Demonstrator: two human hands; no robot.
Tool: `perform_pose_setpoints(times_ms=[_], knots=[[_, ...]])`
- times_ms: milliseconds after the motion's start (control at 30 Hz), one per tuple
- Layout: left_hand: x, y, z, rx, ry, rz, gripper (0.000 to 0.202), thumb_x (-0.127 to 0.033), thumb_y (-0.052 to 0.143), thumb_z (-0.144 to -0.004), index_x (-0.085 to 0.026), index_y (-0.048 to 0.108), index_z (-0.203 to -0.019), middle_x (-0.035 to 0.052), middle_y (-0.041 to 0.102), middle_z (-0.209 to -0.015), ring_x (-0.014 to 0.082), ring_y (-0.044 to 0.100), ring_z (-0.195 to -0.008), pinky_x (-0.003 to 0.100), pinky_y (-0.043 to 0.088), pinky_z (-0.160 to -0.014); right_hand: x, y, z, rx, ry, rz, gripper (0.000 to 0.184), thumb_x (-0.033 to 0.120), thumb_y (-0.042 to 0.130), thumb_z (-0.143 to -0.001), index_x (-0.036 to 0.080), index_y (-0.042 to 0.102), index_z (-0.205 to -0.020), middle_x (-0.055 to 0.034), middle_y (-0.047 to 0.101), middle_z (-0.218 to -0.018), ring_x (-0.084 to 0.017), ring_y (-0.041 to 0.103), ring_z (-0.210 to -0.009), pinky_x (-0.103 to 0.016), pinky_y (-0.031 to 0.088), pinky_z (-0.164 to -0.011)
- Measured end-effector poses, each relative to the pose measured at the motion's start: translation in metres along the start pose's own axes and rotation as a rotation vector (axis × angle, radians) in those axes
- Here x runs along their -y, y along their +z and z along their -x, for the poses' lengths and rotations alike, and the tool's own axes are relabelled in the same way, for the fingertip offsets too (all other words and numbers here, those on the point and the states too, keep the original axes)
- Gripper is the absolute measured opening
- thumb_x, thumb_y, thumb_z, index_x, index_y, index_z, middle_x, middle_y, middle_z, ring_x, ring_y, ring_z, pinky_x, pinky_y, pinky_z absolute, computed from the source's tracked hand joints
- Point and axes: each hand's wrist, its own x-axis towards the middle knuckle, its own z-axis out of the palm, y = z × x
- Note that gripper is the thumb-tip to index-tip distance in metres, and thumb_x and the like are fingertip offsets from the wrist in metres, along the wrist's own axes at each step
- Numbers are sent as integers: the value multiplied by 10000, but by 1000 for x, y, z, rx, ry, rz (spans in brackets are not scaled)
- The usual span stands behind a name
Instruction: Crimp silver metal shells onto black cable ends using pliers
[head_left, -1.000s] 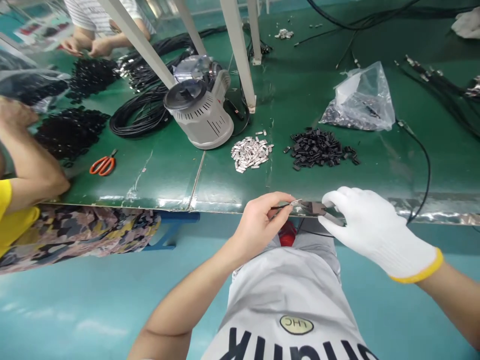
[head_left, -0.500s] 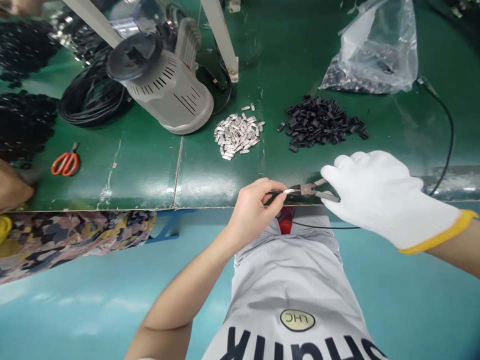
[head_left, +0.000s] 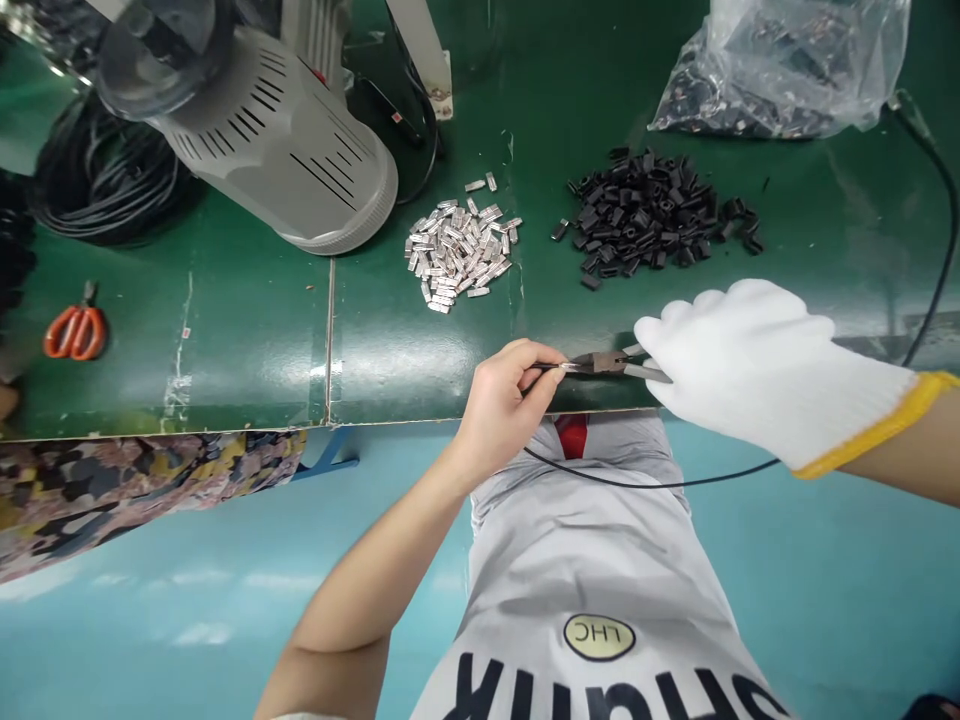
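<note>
My bare left hand (head_left: 510, 395) pinches the end of a black cable (head_left: 637, 486), with a small silvery piece showing at the fingertips. The cable hangs below the table edge and runs off to the right across my lap. In a white glove with a yellow cuff, my right hand (head_left: 742, 370) is closed around the handles of a pair of pliers (head_left: 606, 362). The jaws point left and meet the silvery piece by my left fingertips; whether they clamp it I cannot tell. Beyond my hands lie a pile of small metal connectors (head_left: 461, 248) and a heap of black plastic housings (head_left: 652, 215).
A grey machine with a round black top (head_left: 277, 140) stands at the back left, beside a coil of black cable (head_left: 105, 180). Orange-handled snips (head_left: 76, 330) lie at far left. A clear plastic bag of small parts (head_left: 780, 75) sits at back right. A patterned garment (head_left: 150, 485) shows at left.
The view has shifted closer and to the right. The pliers' jaws have come nearer my left fingertips, covering less of the view between the hands. The cable now sags lower across my lap.
</note>
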Motion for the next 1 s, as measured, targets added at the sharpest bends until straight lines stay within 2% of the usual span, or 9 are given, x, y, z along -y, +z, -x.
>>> perform_pose_setpoints(times_ms=[133,300,467,567,633,733,900,1000], knots=[[1,1,-2,-17,-24,-3,79,-135,669,-975,-175,734,-957,9,733,-899,122,655,-793,235,497,-732,-1,8,0,-73,11,1,448,396,180,-1029,129,537,-983,-106,439,-806,-378,604,-804,-342,352,-636],[1,1,-3,-25,-32,-9,71,-157,681,-978,-179,739,-943,-2,724,-871,121,647,-789,239,498,-750,-8,12,-2,-142,-1,7,452,520,310,-988,133,541,-957,-106,454,-816,-354,592,-814,-376,384,-661],[4,1,-3,-34,17,-43,91,-164,671,-995,-192,757,-986,-31,618,-755,105,531,-660,236,439,-661,-9,12,-4,-168,-17,42,469,550,393,-953,116,568,-931,-112,467,-805,-294,570,-797,-342,352,-680],[7,3,-1,-36,35,-96,97,-178,661,-1015,-202,753,-994,-39,551,-714,120,523,-672,253,426,-670,-6,14,-4,-205,21,5,514,552,354,-982,107,610,-961,-125,486,-806,-291,559,-840,-330,339,-699],[9,6,1,-38,48,-146,96,-185,655,-1027,-208,746,-1006,-44,509,-705,131,536,-701,268,427,-699,-4,14,-4,-181,44,-6,537,527,315,-1001,97,635,-1007,-141,505,-825,-306,558,-884,-329,338,-710],[12,11,3,-79,75,-213,92,-156,642,-1023,-207,706,-1066,-31,561,-782,143,569,-767,290,452,-760,-2,10,-5,-114,31,-6,538,505,290,-1005,98,640,-1033,-141,502,-831,-333,569,-905,-340,347,-703],[17,18,4,-137,146,-321,140,-150,567,-1056,-215,690,-1068,55,668,-1055,194,628,-992,346,519,-885,3,3,-8,-70,42,7,525,436,237,-1011,78,621,-1014,-160,511,-847,-362,586,-924,-341,328,-669],[20,20,5,-187,192,-374,152,-146,562,-1065,-215,698,-1070,56,696,-1051,202,629,-1005,366,513,-912,8,4,-8,-85,60,31,483,385,230,-993,77,600,-965,-150,488,-816,-347,580,-879,-338,318,-646]])
